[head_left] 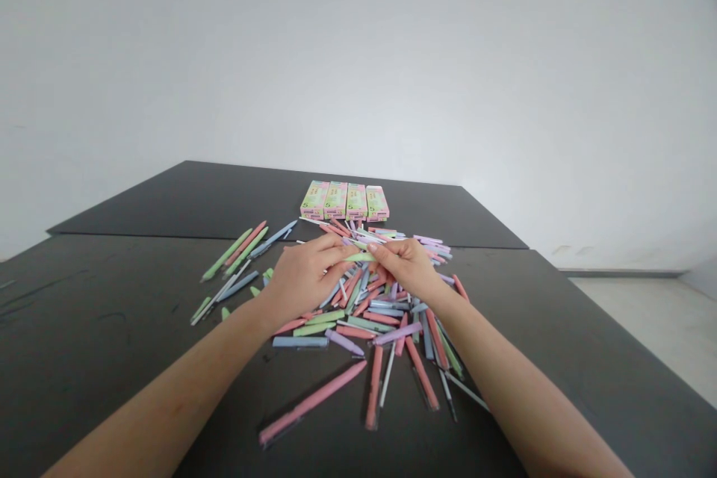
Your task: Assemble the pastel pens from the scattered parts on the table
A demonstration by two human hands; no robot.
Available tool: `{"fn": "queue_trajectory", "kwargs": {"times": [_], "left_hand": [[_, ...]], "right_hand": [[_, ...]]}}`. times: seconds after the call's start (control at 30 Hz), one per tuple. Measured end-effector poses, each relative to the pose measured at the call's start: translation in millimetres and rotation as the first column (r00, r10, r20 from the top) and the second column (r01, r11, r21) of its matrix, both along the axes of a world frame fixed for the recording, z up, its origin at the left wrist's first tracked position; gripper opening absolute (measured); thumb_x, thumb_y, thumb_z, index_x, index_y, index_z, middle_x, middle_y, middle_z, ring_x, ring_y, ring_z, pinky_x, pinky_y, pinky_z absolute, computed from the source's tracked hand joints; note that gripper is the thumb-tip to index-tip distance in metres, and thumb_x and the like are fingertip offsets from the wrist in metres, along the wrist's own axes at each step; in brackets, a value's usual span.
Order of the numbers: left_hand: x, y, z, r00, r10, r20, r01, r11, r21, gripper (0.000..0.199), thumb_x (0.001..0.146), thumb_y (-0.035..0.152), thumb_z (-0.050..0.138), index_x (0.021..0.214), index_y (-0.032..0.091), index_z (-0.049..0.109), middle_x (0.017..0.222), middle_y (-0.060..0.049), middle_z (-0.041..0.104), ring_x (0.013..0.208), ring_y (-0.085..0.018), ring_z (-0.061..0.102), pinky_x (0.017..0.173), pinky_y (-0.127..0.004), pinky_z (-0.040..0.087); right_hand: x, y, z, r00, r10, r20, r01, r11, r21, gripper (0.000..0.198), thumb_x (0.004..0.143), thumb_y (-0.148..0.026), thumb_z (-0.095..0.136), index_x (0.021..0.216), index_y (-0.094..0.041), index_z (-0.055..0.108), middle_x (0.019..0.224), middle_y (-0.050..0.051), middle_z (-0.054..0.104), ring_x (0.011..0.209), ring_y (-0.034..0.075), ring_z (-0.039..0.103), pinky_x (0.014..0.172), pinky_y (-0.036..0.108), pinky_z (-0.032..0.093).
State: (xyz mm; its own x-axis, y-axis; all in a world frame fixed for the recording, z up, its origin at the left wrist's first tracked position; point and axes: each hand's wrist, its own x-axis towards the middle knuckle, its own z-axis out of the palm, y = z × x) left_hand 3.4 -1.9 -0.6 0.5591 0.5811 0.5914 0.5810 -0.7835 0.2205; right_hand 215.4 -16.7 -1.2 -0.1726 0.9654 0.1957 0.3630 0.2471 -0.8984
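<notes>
Left hand (307, 266) pinches the left end of a slim light-green plastic pen barrel (360, 257), held over a pile of pastel plastic pen parts (382, 318). Barrel's long axis runs left-right; right hand (408, 263) has thumb and fingers pinched on its right end.

Soft, diffuse light on my bare left hand (305, 269) and bare right hand (411, 267). Pale-grey wall (392, 104) brightest mid-frame, duller outward; dark smudge, upper right. Faint shadow along long pink plastic pen (312, 402), lower centre. Small print blurred on pink-and-green cardboard boxes (334, 202), centre.
</notes>
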Motion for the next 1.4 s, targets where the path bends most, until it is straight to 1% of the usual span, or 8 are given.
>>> {"fn": "queue_trajectory", "kwargs": {"times": [0.43, 0.6, 0.67, 0.8, 0.9, 1.1, 1.23, 1.4], "left_hand": [[1.3, 0.2, -3.8, 0.998, 0.013, -0.069, -0.009, 0.999, 0.05, 0.03, 0.097, 0.035, 0.045, 0.115, 0.026, 0.068, 0.086, -0.001, 0.063, 0.074, -0.011, 0.06, 0.063, -0.022, 0.041], [-3.0, 4.3, -3.9, 0.999, 0.038, -0.032, -0.038, 0.999, -0.001, 0.029, 0.096, 0.035, 0.047, 0.114, 0.026, 0.068, 0.087, 0.0, 0.064, 0.071, -0.009, 0.059, 0.06, -0.021, 0.039], [-4.6, 5.1, -3.0, 0.999, 0.044, -0.023, -0.044, 0.999, -0.012, 0.029, 0.096, 0.035, 0.048, 0.114, 0.026, 0.069, 0.087, -0.001, 0.064, 0.069, -0.009, 0.058, 0.059, -0.021, 0.038], [-4.9, 4.6, -0.6, 0.999, 0.044, -0.001, -0.044, 0.999, 0.006, 0.028, 0.095, 0.034, 0.049, 0.114, 0.025, 0.069, 0.089, -0.001, 0.066, 0.068, -0.009, 0.058, 0.058, -0.021, 0.038], [-3.8, 3.6, 0.4, 0.999, 0.041, 0.012, -0.041, 0.998, 0.041, 0.028, 0.095, 0.033, 0.049, 0.114, 0.025, 0.069, 0.09, -0.001, 0.067, 0.069, -0.009, 0.059, 0.058, -0.02, 0.038], [-3.6, 3.1, -1.4, 0.999, 0.041, -0.033, -0.038, 0.997, 0.067, 0.029, 0.095, 0.033, 0.049, 0.114, 0.025, 0.069, 0.09, -0.002, 0.067, 0.073, -0.01, 0.061, 0.062, -0.022, 0.04], [-4.5, 4.6, -3.1, 0.999, 0.04, -0.033, -0.038, 0.998, 0.056, 0.029, 0.095, 0.034, 0.049, 0.115, 0.025, 0.069, 0.09, -0.001, 0.067, 0.073, -0.01, 0.061, 0.062, -0.021, 0.04], [-4.6, 6.6, -4.7, 0.999, 0.039, -0.035, -0.038, 0.999, 0.024, 0.028, 0.095, 0.033, 0.05, 0.113, 0.024, 0.069, 0.089, -0.001, 0.067, 0.072, -0.01, 0.06, 0.061, -0.021, 0.039]], "right_hand": [[-5.5, -4.1, 9.0, 0.997, 0.007, 0.083, -0.001, 0.997, -0.08, 0.067, 0.086, -0.066, 0.044, 0.044, -0.015, 0.053, 0.036, 0.0, 0.047, 0.033, 0.006, 0.038, 0.039, 0.021, 0.03], [4.8, -3.5, 12.8, 0.986, 0.157, -0.061, -0.158, 0.987, -0.004, 0.033, 0.08, -0.048, 0.067, 0.091, -0.018, 0.062, 0.072, 0.0, 0.064, 0.058, 0.011, 0.059, 0.053, 0.022, 0.047], [8.8, -3.3, 14.5, 0.982, 0.173, -0.08, -0.167, 0.983, 0.076, 0.031, 0.076, -0.039, 0.072, 0.097, -0.02, 0.06, 0.083, 0.001, 0.066, 0.069, 0.013, 0.062, 0.06, 0.024, 0.05], [12.0, -2.5, 15.2, 0.995, 0.097, -0.036, -0.091, 0.987, 0.136, 0.026, 0.078, -0.042, 0.07, 0.088, -0.018, 0.067, 0.078, 0.004, 0.067, 0.068, 0.016, 0.062, 0.059, 0.028, 0.051], [10.8, -2.1, 14.4, 0.997, 0.069, -0.024, -0.066, 0.992, 0.106, 0.033, 0.08, -0.048, 0.067, 0.087, -0.016, 0.07, 0.073, 0.005, 0.068, 0.063, 0.016, 0.062, 0.055, 0.027, 0.049], [5.3, -1.1, 10.1, 0.999, 0.019, 0.048, -0.021, 0.999, 0.045, 0.052, 0.086, -0.058, 0.053, 0.061, -0.014, 0.065, 0.051, 0.002, 0.06, 0.046, 0.01, 0.052, 0.045, 0.022, 0.039], [5.3, -0.1, 9.2, 0.998, 0.021, 0.067, -0.021, 1.0, -0.002, 0.059, 0.089, -0.062, 0.045, 0.059, -0.014, 0.064, 0.047, 0.003, 0.058, 0.043, 0.011, 0.052, 0.046, 0.022, 0.041], [12.0, -0.3, 13.0, 0.99, 0.141, 0.018, -0.142, 0.985, 0.098, 0.034, 0.078, -0.044, 0.07, 0.097, -0.017, 0.063, 0.08, 0.003, 0.068, 0.064, 0.012, 0.06, 0.058, 0.023, 0.047]]}}
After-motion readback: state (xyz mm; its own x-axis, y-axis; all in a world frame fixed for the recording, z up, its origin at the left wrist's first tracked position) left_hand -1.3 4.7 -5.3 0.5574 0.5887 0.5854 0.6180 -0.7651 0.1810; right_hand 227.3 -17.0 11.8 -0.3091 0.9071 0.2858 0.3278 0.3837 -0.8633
